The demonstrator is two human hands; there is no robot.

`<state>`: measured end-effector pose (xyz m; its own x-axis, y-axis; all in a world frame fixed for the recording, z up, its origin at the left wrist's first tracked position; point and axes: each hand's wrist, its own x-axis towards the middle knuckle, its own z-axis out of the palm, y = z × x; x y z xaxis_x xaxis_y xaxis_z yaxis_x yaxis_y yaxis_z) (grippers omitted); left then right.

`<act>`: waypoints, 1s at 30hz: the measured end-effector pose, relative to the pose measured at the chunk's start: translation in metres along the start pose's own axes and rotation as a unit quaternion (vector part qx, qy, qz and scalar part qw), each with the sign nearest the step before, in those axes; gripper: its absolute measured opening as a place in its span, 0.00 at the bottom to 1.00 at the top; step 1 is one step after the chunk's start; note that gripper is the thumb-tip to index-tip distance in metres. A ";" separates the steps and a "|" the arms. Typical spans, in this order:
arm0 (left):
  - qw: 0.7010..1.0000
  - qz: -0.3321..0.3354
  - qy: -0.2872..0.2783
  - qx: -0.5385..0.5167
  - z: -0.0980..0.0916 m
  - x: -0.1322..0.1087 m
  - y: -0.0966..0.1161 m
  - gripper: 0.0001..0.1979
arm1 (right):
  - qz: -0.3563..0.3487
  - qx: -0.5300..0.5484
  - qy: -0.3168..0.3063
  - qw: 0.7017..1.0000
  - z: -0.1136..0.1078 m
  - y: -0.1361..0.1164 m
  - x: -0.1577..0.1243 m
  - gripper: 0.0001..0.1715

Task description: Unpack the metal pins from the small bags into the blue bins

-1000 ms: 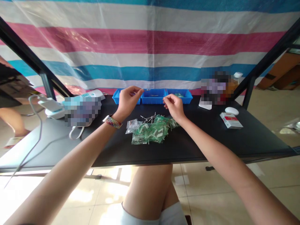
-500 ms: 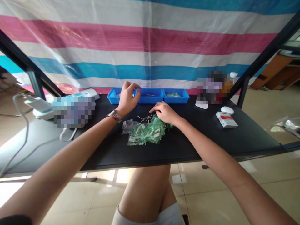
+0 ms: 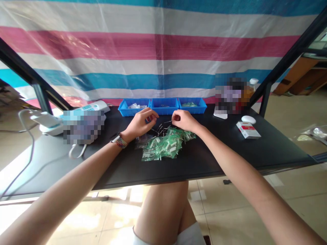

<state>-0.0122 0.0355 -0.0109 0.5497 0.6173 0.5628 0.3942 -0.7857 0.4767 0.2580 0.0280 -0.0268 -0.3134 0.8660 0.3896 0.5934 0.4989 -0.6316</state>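
Note:
My right hand (image 3: 184, 119) pinches a thin metal rod (image 3: 168, 121) between thumb and fingertips, its free end pointing left. Facing it, my left hand (image 3: 143, 121) hovers with fingers curled, thumb and forefinger apart, and nothing visible between them. Below and between both hands lies a loose scatter of similar metal rods (image 3: 159, 129). In front of these is a heap of green clear bags (image 3: 163, 148) holding white and metal pieces. A clear bag (image 3: 141, 142) lies at the heap's left, partly behind my left hand.
Three blue bins stand in a row at the back: the left bin (image 3: 122, 110) holds clear bags, the middle bin (image 3: 163, 111) a few rods, the right bin (image 3: 199, 110) green bags. A red-and-white box (image 3: 248, 130) lies right; a white device with a cable (image 3: 47, 120) lies left.
My left hand has come down from in front of the left bin toward the rods. The right hand has lifted slightly off the pile and now shows a rod in its pinch.

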 end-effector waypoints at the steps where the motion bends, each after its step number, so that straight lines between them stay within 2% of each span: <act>1: 1.000 0.002 -0.001 0.002 -0.001 0.000 0.002 0.08 | 0.011 0.025 0.015 1.000 0.000 -0.002 0.000 0.04; 5: 1.000 0.007 -0.001 0.001 0.001 -0.002 0.006 0.13 | 0.019 0.115 0.040 0.992 0.001 -0.013 -0.001 0.05; 13: 0.998 0.046 0.036 0.010 0.002 -0.001 0.010 0.11 | 0.016 0.185 0.014 0.983 0.010 -0.028 -0.007 0.14; 19: 0.999 0.018 0.024 0.015 -0.001 0.000 0.010 0.17 | 0.047 0.284 0.052 0.956 0.014 -0.033 -0.007 0.12; 23: 1.000 0.012 0.019 0.007 0.000 0.001 0.008 0.17 | 0.049 0.295 0.067 0.952 0.015 -0.035 -0.008 0.12; 27: 1.000 0.001 0.012 0.004 -0.001 0.001 0.009 0.16 | 0.050 0.305 0.072 0.948 0.016 -0.035 -0.008 0.16; 30: 0.999 -0.011 0.029 -0.008 -0.001 0.001 0.012 0.16 | 0.052 0.319 0.075 0.944 0.017 -0.035 -0.008 0.20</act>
<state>-0.0076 0.0265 -0.0041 0.4971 0.6362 0.5900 0.3944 -0.7713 0.4995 0.2276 0.0039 -0.0190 -0.1420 0.9209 0.3630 0.0341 0.3710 -0.9280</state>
